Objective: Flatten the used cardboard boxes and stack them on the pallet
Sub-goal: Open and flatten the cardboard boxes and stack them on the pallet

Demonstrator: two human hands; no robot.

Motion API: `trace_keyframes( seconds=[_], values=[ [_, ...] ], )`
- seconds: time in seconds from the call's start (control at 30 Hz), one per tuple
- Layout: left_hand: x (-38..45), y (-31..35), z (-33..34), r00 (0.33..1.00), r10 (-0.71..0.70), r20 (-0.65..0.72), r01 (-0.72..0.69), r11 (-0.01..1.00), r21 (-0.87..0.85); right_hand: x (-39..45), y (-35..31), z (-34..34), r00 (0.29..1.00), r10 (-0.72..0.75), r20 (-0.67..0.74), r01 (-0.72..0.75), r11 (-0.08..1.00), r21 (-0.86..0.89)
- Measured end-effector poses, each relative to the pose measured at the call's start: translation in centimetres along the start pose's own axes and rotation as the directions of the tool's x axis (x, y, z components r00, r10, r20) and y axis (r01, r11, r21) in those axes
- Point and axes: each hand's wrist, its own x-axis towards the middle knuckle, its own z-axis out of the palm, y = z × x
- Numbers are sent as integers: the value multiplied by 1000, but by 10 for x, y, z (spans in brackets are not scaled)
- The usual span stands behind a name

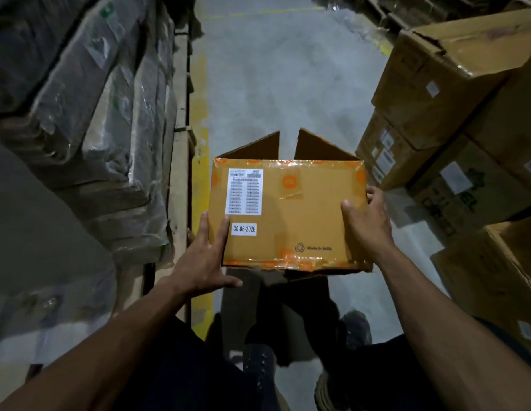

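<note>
Between the wrapped stacks on the left and the piled cartons [454,93] on the right, a person stands on grey concrete floor [276,69] holding a cardboard box [288,215] out in front at about waist height. Left hand [204,256] lies spread, fingers straight along the box's left edge. Right hand [368,221] curls round the right edge, thumb on top. Far flaps stand open (orange tape shines along the seams). A white barcode label [244,191] and a date sticker [244,229] sit near the left side. A yellow floor stripe [200,161] runs beside the wooden pallet edge [179,143].
</note>
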Motion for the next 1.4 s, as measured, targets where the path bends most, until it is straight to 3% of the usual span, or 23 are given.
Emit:
trace_keyframes(
  seconds=[0.07,0.17,0.3,0.37,0.47,0.57,0.8,0.93,1.17,1.3,1.4],
  values=[
    [10,4,4,996,-48,-73,42,996,-81,1,8,-5,979,-18,202,26,999,-34],
    [26,11,6,973,-65,-223,21,980,-196,-4,21,-18,886,1,465,31,998,-61],
    [44,11,-3,970,-78,-231,36,982,-183,-9,34,-29,799,-4,602,137,975,-175],
    [48,10,-5,972,-86,-218,46,983,-178,-10,34,-23,828,-28,559,180,959,-219],
    [53,10,-6,970,-102,-220,63,982,-178,-15,35,-4,932,-112,345,228,920,-318],
    [59,10,-8,967,-119,-227,70,975,-210,-17,36,10,965,-197,173,248,899,-360],
    [57,6,-25,953,-151,-261,73,955,-289,-8,26,9,965,-228,132,260,900,-349],
    [43,3,-62,938,-144,-316,22,933,-360,-7,-5,-9,962,-259,89,273,932,-239],
    [33,16,-133,871,-189,-453,3,924,-382,-23,-58,-48,963,-249,-107,238,965,-110],
    [48,16,-133,910,-232,-343,92,921,-380,-19,-57,-42,981,-170,-97,155,977,-144],
    [62,18,-104,895,-290,-339,118,887,-447,-10,-38,-21,993,-108,-55,110,993,37]
  ],
)
